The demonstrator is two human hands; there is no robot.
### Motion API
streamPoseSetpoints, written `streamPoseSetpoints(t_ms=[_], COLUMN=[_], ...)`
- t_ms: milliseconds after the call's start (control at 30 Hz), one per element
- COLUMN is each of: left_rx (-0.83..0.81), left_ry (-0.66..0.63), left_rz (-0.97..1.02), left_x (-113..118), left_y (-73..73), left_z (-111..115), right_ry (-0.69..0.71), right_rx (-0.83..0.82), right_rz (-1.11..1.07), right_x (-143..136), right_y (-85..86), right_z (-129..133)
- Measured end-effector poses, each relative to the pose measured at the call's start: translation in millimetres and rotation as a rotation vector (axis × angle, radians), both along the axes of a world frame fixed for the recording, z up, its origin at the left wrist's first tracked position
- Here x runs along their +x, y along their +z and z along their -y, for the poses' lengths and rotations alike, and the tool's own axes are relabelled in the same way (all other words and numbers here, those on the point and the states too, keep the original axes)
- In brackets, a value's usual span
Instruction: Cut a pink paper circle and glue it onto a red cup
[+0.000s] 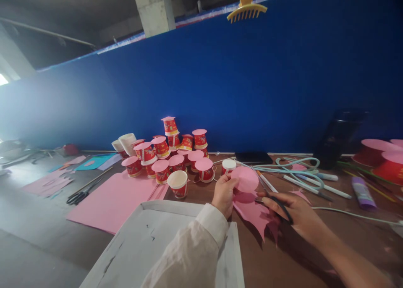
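Observation:
My left hand (pixel 224 194) pinches a piece of pink paper (pixel 245 179) whose upper part is rounded like a disc. Below the disc hangs a jagged pink offcut (pixel 252 210); whether it is still joined to the disc I cannot tell. Around the handles of black scissors (pixel 281 206) my right hand (pixel 292 212) is closed, with the blades at the paper's right edge. Just behind the left hand stands a small container with a white lid (pixel 228 165). An upright red paper cup (pixel 178 184) with its mouth upward is left of that hand.
Several upturned red cups topped with pink discs (pixel 162 170) are grouped at the blue partition (pixel 201 82). Pink sheets (pixel 116 200) and a white tray (pixel 151 233) lie left. Markers (pixel 302 184), a pale cable (pixel 299 162), a purple glue stick (pixel 363 192) and a dark bottle (pixel 335 137) are right.

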State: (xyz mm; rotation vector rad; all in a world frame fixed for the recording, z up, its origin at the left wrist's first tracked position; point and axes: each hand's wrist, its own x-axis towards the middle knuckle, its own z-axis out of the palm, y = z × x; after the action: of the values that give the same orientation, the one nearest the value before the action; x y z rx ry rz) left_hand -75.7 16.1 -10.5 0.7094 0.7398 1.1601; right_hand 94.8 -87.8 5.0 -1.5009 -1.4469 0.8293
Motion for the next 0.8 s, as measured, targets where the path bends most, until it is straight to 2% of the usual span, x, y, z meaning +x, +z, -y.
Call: streamPoseSetpoints(t_ms=[467, 800], left_rx=[-0.002, -0.018], left_ry=[-0.004, 0.012], left_rz=[0.007, 0.032], left_x=[-0.4, -0.2], left_y=[2.0, 4.4], left_z=[0.8, 0.9], right_ry=[0.044, -0.002], right_rx=[-0.003, 0.033], right_rz=[0.104, 0.102], right_x=[7.5, 3.2], right_y=[-5.8, 1.0], right_z=[-2.8, -2.9])
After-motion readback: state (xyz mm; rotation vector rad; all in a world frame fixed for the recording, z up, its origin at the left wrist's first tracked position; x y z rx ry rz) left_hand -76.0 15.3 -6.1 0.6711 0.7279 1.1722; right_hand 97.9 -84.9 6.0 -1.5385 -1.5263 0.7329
